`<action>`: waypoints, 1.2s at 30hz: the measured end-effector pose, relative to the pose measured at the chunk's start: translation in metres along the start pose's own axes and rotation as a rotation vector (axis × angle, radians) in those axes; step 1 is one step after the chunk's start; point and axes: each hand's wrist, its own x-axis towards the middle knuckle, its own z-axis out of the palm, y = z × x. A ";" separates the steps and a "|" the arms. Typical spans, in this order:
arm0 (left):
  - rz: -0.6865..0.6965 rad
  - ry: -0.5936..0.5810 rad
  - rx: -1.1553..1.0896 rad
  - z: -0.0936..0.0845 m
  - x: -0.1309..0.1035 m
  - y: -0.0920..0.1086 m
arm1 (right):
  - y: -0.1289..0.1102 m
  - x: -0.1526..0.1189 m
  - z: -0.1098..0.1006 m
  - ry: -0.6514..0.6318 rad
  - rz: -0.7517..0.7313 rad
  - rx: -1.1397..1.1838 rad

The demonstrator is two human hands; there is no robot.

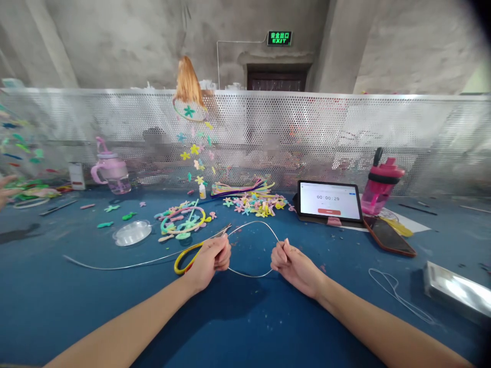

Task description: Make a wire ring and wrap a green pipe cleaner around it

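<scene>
Between my two hands a thin silvery wire [251, 276] is bent into a rounded loop. My left hand [212, 258] is closed on the loop's left side, where a long straighter tail of wire runs out to the left across the table. My right hand [288, 259] pinches the loop's right side. Scissors with yellow handles [184, 261] lie behind and partly under my left hand, blades pointing away. Just beyond, a ring wrapped in pastel pipe cleaner [183, 233] rests among small coloured pieces. To its left sits a clear shallow dish [132, 233].
Beyond my hands lie a pile of fuzzy flowers [261, 205] and several pipe cleaners [241, 188]. A tablet [329, 200] showing a timer, a phone [389, 236] and a pink bottle [379, 186] stand right. A flower mobile [190, 110] hangs ahead. Another person's hand [5, 189] shows far left.
</scene>
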 end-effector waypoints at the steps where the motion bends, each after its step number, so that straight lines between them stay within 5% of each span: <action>1: 0.002 -0.002 0.006 0.000 0.000 0.000 | 0.000 -0.001 0.000 -0.004 0.000 -0.002; 21: -0.009 -0.015 0.031 -0.005 0.000 0.013 | -0.003 -0.007 0.001 -0.170 0.068 -0.086; 26: -0.028 -0.032 -0.021 0.006 0.004 0.023 | -0.009 -0.003 0.009 -0.099 0.046 -0.054; 32: -0.049 0.041 -0.346 0.034 0.000 0.023 | -0.021 0.001 0.023 0.102 -0.133 0.117; 36: -0.117 -0.057 -0.458 0.050 -0.008 0.014 | -0.024 0.001 0.023 0.158 -0.151 0.170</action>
